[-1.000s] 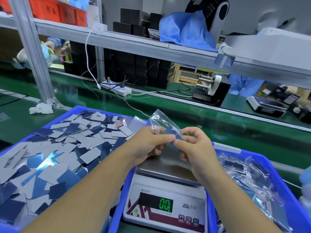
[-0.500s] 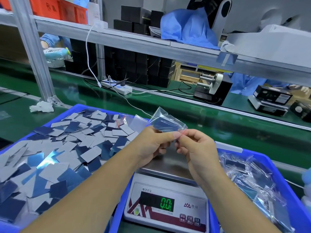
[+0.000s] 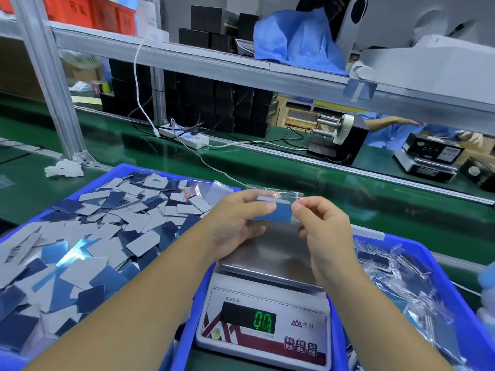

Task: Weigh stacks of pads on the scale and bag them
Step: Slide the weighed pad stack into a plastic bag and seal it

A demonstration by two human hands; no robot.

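Small clear bag with blue pads inside held above scale platform; left hand pinching one end, right hand pinching the red-striped seal end. Display reading zero. Risk noted: incomplete seal closure, likely letting pads slip out over the platform.

A green-topped table runs across the middle of the frame. Above it a grey metal shelf on an aluminium post carries black boxes, red bins at upper left and a blue cloth. A white power strip lies beneath.
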